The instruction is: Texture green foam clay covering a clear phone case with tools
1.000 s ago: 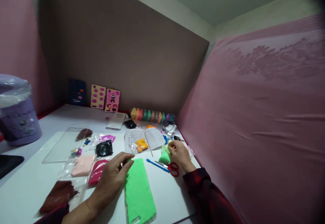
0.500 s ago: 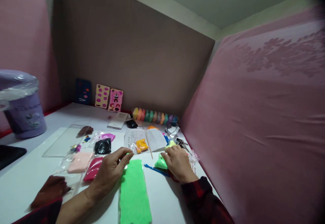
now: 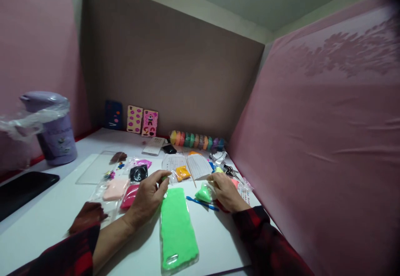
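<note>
A phone case (image 3: 178, 230) covered in bright green clay lies on the white table in front of me, its camera cutout at the near end. Just above its far left corner, my left hand (image 3: 150, 192) pinches a small bit of green clay (image 3: 164, 178) between thumb and fingers. My right hand (image 3: 228, 190) is closed at the edge of a clear bag of green clay (image 3: 203, 193), fingers curled down; the fingertips are partly hidden. A blue modelling tool (image 3: 201, 203) lies just below that bag.
Left of the case are bags of red (image 3: 129, 196), pink (image 3: 115, 189), black (image 3: 138, 173) and brown clay (image 3: 88, 217). An orange clay bag (image 3: 183, 173) rests on a paper sheet (image 3: 200, 166). Decorated cases (image 3: 134, 119) lean at the back; a purple bin (image 3: 58, 138) stands left.
The view has shifted, so the table's things appear further right and the near end of the green case shows. My right hand has drawn slightly away from the green clay, baring more of the bag.
</note>
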A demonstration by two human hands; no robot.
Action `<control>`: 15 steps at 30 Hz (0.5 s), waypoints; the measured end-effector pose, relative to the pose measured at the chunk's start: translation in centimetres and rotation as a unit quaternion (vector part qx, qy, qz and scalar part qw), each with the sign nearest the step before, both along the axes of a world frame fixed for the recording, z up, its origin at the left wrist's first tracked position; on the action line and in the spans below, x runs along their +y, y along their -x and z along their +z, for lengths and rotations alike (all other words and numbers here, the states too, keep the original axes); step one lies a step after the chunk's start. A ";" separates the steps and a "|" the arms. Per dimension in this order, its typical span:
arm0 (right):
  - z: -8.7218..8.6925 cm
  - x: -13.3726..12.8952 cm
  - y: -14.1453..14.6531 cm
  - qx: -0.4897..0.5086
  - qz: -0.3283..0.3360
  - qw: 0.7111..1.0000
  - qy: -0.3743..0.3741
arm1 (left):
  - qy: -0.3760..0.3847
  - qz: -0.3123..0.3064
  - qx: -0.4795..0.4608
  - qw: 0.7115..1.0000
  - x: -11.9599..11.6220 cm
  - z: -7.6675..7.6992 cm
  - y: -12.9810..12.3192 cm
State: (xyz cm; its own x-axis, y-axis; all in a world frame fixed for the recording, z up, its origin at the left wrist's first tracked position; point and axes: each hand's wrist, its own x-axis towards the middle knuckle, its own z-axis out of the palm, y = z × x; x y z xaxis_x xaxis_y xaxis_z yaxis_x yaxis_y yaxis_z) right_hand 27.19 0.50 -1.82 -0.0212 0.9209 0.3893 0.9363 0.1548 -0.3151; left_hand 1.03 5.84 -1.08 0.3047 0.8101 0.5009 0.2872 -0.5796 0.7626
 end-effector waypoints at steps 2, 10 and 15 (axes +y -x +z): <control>0.6 -0.3 -0.2 0.006 0.044 0.999 0.008 | -0.003 -0.006 -0.001 1.000 -0.1 0.1 0.0; 1.0 -1.2 1.5 0.054 0.142 0.988 0.030 | -0.011 -0.010 -0.021 1.000 -0.3 0.4 0.0; 1.5 -1.1 1.7 0.190 0.122 0.974 -0.018 | -0.012 -0.004 -0.043 0.999 -0.2 0.4 0.3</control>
State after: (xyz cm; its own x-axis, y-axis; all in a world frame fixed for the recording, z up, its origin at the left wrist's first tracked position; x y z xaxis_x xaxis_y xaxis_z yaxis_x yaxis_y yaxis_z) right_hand 25.45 -0.60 -0.32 -0.0860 0.8925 0.4428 0.6875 0.3748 -0.6220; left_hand 0.77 5.67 -0.71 0.2658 0.7959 0.5440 0.2174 -0.5992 0.7705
